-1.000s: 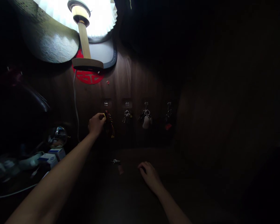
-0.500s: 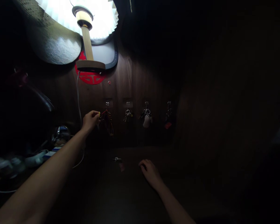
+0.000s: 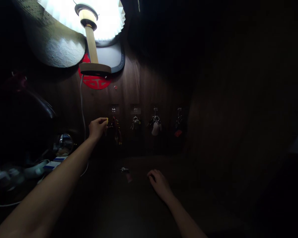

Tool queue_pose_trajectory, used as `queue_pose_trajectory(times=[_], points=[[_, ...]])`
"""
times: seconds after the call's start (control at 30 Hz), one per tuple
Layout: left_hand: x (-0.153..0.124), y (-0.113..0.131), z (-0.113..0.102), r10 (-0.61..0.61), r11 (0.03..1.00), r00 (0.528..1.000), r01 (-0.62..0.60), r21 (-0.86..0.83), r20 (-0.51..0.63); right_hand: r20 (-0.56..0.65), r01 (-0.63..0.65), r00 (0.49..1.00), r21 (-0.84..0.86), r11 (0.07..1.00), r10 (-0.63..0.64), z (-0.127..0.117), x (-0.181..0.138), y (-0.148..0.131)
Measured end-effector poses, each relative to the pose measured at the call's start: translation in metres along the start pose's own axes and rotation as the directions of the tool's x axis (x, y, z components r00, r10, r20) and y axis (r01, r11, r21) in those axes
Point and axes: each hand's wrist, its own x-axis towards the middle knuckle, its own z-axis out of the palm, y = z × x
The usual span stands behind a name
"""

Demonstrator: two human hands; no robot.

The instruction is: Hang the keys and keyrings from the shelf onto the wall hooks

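My left hand (image 3: 97, 128) is raised at the dark wooden wall, thumb and fingers pinched on a small yellow thing (image 3: 107, 121); its kind is too dim to tell. Just right of those fingertips, a beaded string with red and yellow parts (image 3: 118, 130) hangs below the leftmost hook (image 3: 113, 109). My right hand (image 3: 160, 182) rests on the dark tabletop, fingers loosely bent, thumb apart, nothing visible in it. To its left on the table lies a key (image 3: 124, 169) with a reddish tag (image 3: 128, 178).
More hooks carry a key bunch (image 3: 135, 122), keys with a pale fob (image 3: 155, 129) and a ring with a red tag (image 3: 178, 133). Above are a lit pleated lamp (image 3: 91, 46), a pale cap (image 3: 64, 53) and its white cord (image 3: 81, 102). A round mirror (image 3: 66, 142) and bottles (image 3: 13, 175) stand left.
My left hand has moved slightly right, toward the beaded string, still pinching the yellow thing. The string's red end now hangs closer to the hook's line. My right hand stays put.
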Motion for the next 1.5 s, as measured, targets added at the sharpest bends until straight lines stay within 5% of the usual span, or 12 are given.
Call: queue_pose_trajectory(times=[0.4, 0.73, 0.9, 1.1, 1.5], points=[[-0.001, 0.021, 0.021, 0.134, 0.982, 0.991, -0.132, 0.134, -0.006, 0.007, -0.007, 1.000, 0.010, 1.000, 0.007, 0.001, 0.000, 0.000], [-0.007, 0.001, 0.035, 0.042, 0.980, 0.996, -0.026, 0.198, -0.077, 0.000, -0.020, 1.000, 0.023, 1.000, 0.020, 0.003, 0.001, 0.004], [-0.039, -0.030, 0.026, -0.028, 0.981, 0.998, 0.037, 0.188, -0.052, -0.007, -0.014, 1.000, 0.035, 0.999, 0.014, 0.001, 0.001, 0.002], [-0.096, -0.073, 0.013, -0.073, 0.980, 0.992, 0.052, 0.193, 0.105, -0.005, 0.001, 1.000, 0.013, 1.000, -0.001, 0.001, 0.001, 0.001], [-0.178, -0.123, -0.006, -0.050, 0.977, 0.914, -0.039, 0.210, 0.402, 0.018, 0.000, 1.000, -0.033, 0.999, 0.001, -0.001, -0.001, -0.004]])
